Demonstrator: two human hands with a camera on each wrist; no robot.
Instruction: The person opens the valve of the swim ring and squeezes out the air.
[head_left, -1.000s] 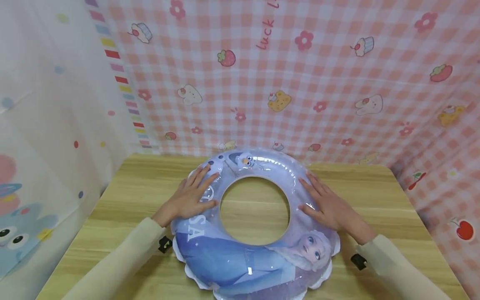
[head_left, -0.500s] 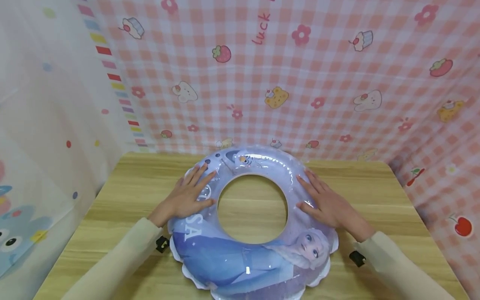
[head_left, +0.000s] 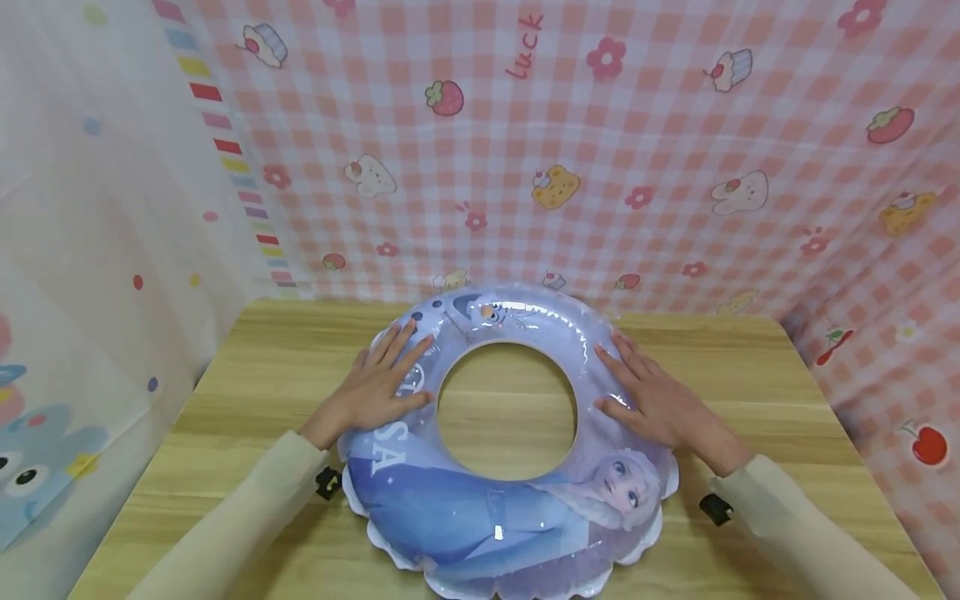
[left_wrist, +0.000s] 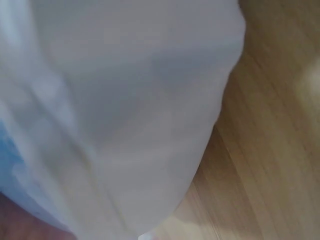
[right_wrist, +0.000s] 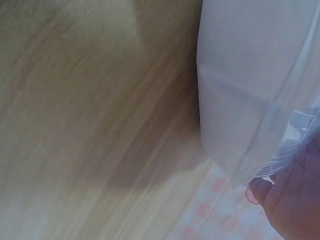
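Note:
An inflated swim ring (head_left: 480,517) in lilac and blue lies flat on the wooden table, printed with a cartoon figure at the front and a snowman at the back. My left hand (head_left: 372,385) rests on its left side, fingers straight and spread over the white lettering. On the opposite side my right hand (head_left: 663,404) lies with extended fingers on the ring's upper surface. Pale underside of the swim ring (left_wrist: 140,115) fills much of the left wrist view. In the right wrist view, part of the right hand (right_wrist: 297,197) shows beside the ring's white edge.
The wood-grain table (head_left: 757,383) shows around the ring and through its hole. A pink checked cloth (head_left: 495,150) hangs behind the table, and a white printed curtain (head_left: 97,233) is at the left. Small black clips (head_left: 716,509) sit under the wrists.
The head view has shifted slightly. Both hands stay in the same places on the swim ring, and the ring keeps its position on the table.

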